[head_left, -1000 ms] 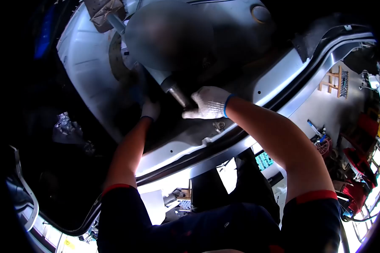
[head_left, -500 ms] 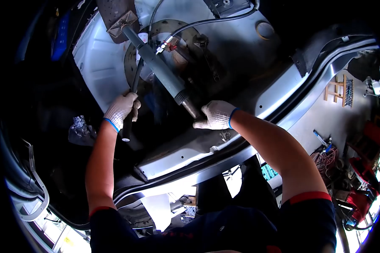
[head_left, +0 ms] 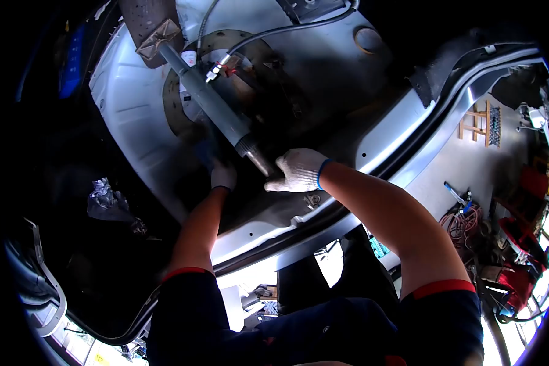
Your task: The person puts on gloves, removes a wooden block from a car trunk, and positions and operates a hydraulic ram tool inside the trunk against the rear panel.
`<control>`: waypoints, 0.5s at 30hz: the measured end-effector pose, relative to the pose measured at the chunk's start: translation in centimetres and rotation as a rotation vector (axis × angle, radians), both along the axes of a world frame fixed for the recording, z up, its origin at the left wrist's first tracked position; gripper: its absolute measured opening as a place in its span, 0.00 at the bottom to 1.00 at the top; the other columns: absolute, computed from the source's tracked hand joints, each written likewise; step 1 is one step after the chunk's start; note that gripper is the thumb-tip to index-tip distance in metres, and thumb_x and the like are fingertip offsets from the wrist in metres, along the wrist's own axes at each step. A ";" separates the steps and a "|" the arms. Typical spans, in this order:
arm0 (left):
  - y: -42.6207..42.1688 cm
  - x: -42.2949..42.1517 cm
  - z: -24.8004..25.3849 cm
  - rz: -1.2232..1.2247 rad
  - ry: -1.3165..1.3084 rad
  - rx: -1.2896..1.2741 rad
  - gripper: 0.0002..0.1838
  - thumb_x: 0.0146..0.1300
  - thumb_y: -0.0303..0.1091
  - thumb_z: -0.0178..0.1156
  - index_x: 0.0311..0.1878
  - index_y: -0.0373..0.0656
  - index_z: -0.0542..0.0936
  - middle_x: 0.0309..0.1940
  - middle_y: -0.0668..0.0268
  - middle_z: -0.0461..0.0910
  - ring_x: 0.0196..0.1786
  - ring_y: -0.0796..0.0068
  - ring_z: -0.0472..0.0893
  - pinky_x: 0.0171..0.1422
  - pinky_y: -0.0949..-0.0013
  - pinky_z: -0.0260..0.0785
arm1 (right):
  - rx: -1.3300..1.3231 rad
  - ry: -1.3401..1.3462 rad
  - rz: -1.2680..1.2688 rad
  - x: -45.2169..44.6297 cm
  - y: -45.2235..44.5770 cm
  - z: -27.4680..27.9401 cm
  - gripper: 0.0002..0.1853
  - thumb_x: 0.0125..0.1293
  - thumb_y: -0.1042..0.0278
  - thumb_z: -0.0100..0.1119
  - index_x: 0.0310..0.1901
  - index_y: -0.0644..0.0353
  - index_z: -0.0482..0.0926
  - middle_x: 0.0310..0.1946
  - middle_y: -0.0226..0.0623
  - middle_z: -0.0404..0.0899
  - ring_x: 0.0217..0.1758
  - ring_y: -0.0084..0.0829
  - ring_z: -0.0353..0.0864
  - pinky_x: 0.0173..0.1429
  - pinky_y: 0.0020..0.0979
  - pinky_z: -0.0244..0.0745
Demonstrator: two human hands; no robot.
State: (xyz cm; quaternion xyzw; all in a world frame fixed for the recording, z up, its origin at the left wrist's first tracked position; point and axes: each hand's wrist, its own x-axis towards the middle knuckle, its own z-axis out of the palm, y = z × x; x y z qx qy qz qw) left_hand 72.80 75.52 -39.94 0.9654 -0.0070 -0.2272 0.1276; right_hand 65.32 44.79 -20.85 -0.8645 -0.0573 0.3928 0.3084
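Clasping the hydraulic ram [head_left: 216, 113] by its lower end, slanted across the car's trunk well [head_left: 125, 100], the right hand [head_left: 297, 169] could lose it should off-axis pressure kick it sideways; shadow hides whether the left hand [head_left: 224, 176] grips anything.

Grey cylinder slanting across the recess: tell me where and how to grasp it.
Probably around the smooth middle of the grey cylinder, coming from the picture's lower left: the body is straight and round, and that flank looks open, while the hose fitting sits near its upper-right side. The right grip is at the silver end.
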 end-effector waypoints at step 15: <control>-2.4 12.2 25.0 0.201 0.494 -0.247 0.13 0.81 0.39 0.55 0.58 0.41 0.76 0.22 0.68 0.74 0.13 0.72 0.70 0.16 0.63 0.66 | 0.006 -0.012 0.026 -0.3 0.1 0.5 0.46 0.71 0.23 0.55 0.54 0.73 0.86 0.51 0.59 0.88 0.59 0.52 0.88 0.68 0.45 0.80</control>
